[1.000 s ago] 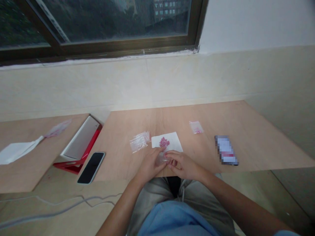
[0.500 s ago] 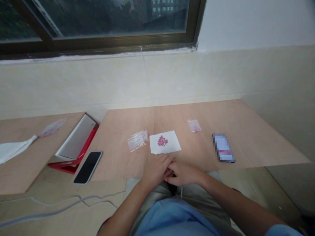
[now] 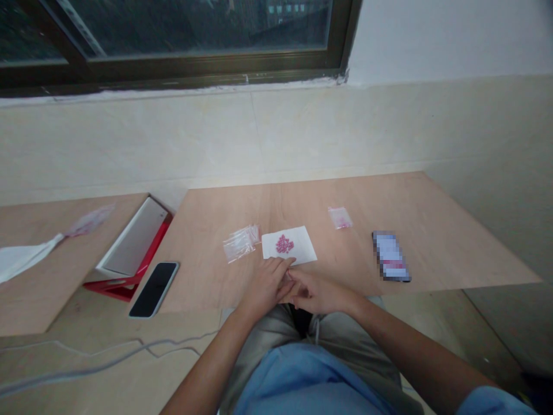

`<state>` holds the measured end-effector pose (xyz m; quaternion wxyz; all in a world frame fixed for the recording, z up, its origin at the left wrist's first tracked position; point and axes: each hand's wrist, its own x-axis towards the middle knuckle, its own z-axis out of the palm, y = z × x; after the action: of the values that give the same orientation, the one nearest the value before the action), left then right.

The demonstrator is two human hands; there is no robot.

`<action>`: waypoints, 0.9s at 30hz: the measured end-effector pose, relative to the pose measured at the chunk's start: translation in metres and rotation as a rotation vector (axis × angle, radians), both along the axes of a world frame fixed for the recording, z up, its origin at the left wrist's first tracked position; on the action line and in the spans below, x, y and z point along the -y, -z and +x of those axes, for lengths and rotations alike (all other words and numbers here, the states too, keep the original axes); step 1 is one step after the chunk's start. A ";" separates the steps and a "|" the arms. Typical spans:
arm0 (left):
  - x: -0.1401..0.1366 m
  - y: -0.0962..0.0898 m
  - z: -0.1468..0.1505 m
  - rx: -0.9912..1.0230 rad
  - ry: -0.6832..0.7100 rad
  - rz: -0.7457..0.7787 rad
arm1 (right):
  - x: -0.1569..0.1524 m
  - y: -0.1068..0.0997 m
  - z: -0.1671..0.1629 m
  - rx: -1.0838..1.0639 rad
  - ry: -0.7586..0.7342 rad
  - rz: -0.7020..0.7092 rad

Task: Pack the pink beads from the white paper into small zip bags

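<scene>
My left hand point(image 3: 266, 283) lies at the table's front edge. Its fingers are stretched forward, and the tips reach the near edge of a white paper sheet point(image 3: 306, 250). Against it from the right rests my right hand point(image 3: 320, 290), its fingers apart and partly bent, some touching the left hand's fingers. I make out nothing held in either hand, though the space between them is partly hidden. A small pile of pink beads point(image 3: 284, 244) sits on the paper. Left of the sheet are several clear zip bags point(image 3: 240, 244), overlapping one another.
A small zip bag with pink contents point(image 3: 341, 218) lies at the back right, near a lit phone point(image 3: 391, 256). A dark-screened phone point(image 3: 154, 290) is at the front left. Beyond it, a red and white box point(image 3: 132, 239) stands in the gap beside another table point(image 3: 38, 305).
Both hands have shifted slightly forward. My left fingers have straightened towards the paper and now overlap its near edge. The view has tilted a little; the table things have not moved.
</scene>
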<state>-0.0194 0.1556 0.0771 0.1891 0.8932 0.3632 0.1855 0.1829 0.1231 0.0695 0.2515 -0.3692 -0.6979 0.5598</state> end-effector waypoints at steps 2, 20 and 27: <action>0.000 0.000 0.000 0.033 -0.012 -0.025 | 0.000 0.005 0.001 -0.003 -0.011 -0.040; -0.011 0.005 -0.014 0.080 -0.105 -0.076 | -0.002 -0.003 0.000 -0.052 0.089 0.050; -0.020 -0.004 -0.028 0.209 -0.139 -0.163 | -0.008 -0.007 0.010 -0.207 0.049 -0.124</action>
<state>-0.0469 0.1751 0.0810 0.2844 0.8234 0.4164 0.2602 0.1930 0.1315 0.0766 0.3125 -0.3413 -0.6229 0.6308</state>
